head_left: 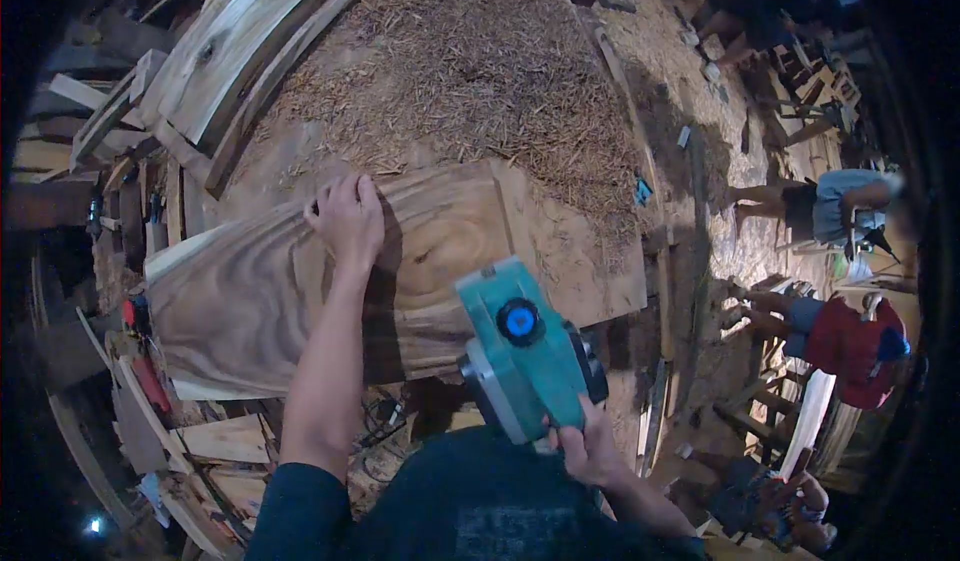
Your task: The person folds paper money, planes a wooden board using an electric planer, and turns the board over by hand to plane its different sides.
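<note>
A teal electric planer (530,346) with a blue-centred round knob is in my right hand (588,446), whose fingers wrap round its rear handle. It is tilted over the near right part of a wide wooden board (240,301) with swirling dark grain and a pale edge. My left hand (348,223) lies on the board near its far edge, fingers a little apart and bent, holding nothing. Whether the planer's sole touches the wood, I cannot tell.
Wood shavings (480,61) cover the surface beyond the board. A pale thick slab (250,41) lies at the far left, with timber offcuts (215,441) nearer. On the right are a person in a red shirt (850,351), a person in a grey-blue top (845,201) and others.
</note>
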`<state>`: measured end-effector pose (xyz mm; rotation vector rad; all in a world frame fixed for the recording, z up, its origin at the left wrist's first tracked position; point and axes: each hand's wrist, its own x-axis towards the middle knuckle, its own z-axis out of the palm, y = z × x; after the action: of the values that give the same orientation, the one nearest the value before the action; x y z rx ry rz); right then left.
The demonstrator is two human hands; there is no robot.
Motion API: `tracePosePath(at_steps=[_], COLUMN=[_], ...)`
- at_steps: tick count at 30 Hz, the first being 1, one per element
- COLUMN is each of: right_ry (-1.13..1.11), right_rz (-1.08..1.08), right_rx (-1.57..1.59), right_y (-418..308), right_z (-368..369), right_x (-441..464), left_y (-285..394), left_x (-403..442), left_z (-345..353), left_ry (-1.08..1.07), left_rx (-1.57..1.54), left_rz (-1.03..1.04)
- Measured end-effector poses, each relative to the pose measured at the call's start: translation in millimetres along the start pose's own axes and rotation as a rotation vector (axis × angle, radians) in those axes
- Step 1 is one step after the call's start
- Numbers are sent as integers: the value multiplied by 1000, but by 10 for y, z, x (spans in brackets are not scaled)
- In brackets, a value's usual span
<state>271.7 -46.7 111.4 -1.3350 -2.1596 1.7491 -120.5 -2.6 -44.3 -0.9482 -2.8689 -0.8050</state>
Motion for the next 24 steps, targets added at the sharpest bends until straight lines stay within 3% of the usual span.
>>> tracePosePath(at_steps=[4, 9, 16, 19, 21, 23, 24], right_ry=[15, 123, 290, 257, 248, 179, 156], right_rz=[91, 71, -241, -200, -167, -35, -4], right_rx=[-110, 108, 108, 149, 157, 209, 169], right_y=[68, -554, -933, -949, -819, -667, -570], right_z=[19, 127, 166, 139, 137, 116, 100], right_x=[6, 853, 2227, 2173, 1769, 1250, 993], left_y=[14, -110, -137, -121, 102, 773, 1129], left_x=[1, 21, 35, 53, 80, -207, -414], left_z=[-25, 51, 49, -21, -186, -534, -767], left_ry=[-16, -29, -48, -81, -58, -254, -448], left_rx=[5, 32, -50, -50, -228, -437, -437], left_rz=[-30, -23, -21, -5, 113, 284, 339])
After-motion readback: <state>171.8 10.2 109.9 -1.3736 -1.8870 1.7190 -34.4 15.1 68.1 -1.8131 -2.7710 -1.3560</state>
